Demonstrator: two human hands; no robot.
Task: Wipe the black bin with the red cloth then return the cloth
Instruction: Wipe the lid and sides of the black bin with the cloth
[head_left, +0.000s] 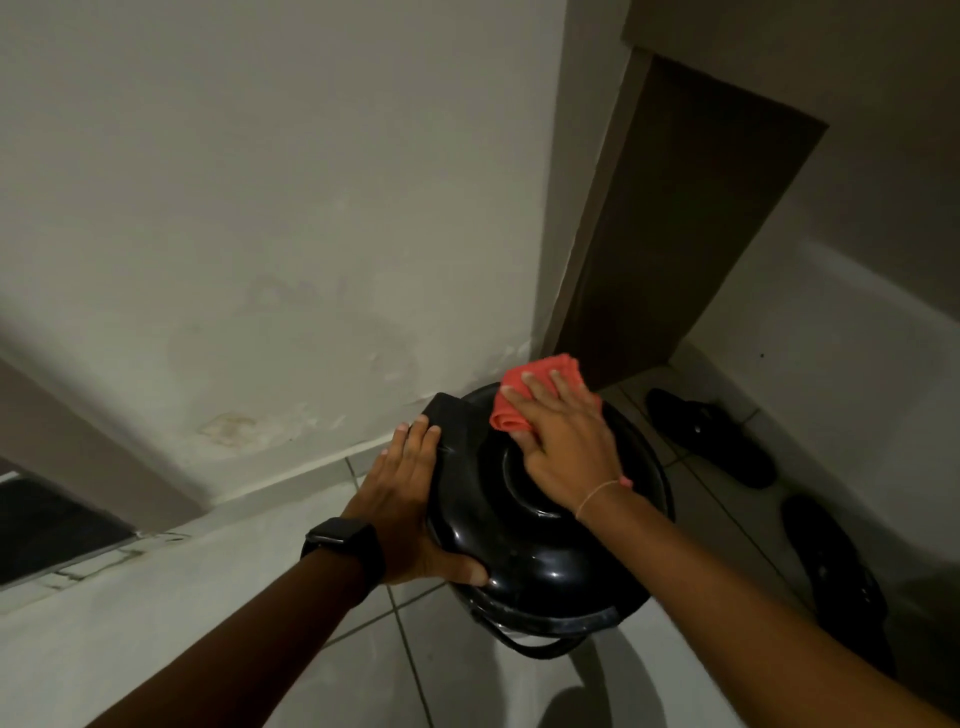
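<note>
The black bin (550, 561) stands on the tiled floor in a corner, seen from above, its round glossy lid facing me. My left hand (410, 499) grips the lid's left edge, thumb on the front rim and fingers along the side. My right hand (566, 441) lies flat on the far part of the lid and presses the red cloth (519, 395) against it. The folded cloth sticks out beyond my fingertips. A black watch is on my left wrist and a thin string bracelet on my right.
White walls close in behind and to the left of the bin. A brown door (675, 234) stands at the back right. Two black slippers (711, 436) (831, 571) lie on the tiles to the right of the bin. A low ledge (78, 577) runs along the left.
</note>
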